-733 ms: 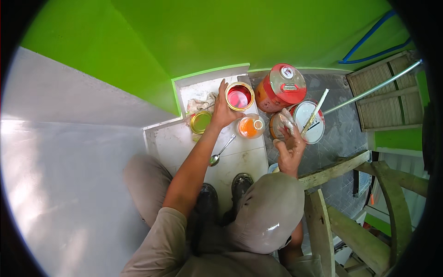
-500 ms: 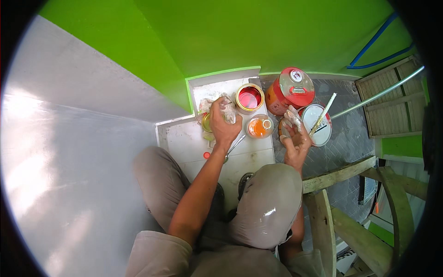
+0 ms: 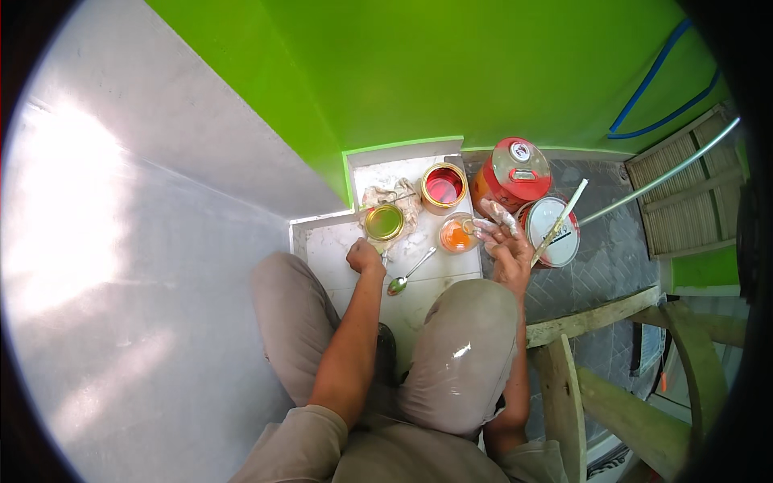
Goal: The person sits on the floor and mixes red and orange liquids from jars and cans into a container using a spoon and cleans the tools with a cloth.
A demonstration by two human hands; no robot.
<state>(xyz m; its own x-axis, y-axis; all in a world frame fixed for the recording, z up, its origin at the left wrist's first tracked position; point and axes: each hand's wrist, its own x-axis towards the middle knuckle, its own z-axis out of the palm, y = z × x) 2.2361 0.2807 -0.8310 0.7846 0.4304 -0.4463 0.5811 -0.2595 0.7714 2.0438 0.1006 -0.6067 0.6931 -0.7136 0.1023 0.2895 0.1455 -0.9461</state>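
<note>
My left hand (image 3: 365,256) is closed low over the white tiles, just below a small tin of green paint (image 3: 385,222); what its fingers hold, if anything, is hidden. My right hand (image 3: 509,249) is raised with spread fingers smeared with white. Its fingertips come close to the neck of a clear bottle with orange liquid (image 3: 456,235); contact cannot be made out. A spoon (image 3: 397,286) with green paint in its bowl lies between my knees and the tins. Behind the bottle stands an open tin of red paint (image 3: 444,187), beside a crumpled stained rag (image 3: 411,211).
A red metal can (image 3: 515,173) and a white-lidded bucket (image 3: 555,233) with a stick across it stand at the right. Wooden beams (image 3: 596,314) cross beside my right knee. A green wall (image 3: 451,72) rises behind, and a grey surface (image 3: 185,282) spreads leftward.
My left hand has left the green paint tin and dropped toward me, closed. A small red cap seen on the tiles is now out of sight. My right hand is nearer the bottle.
</note>
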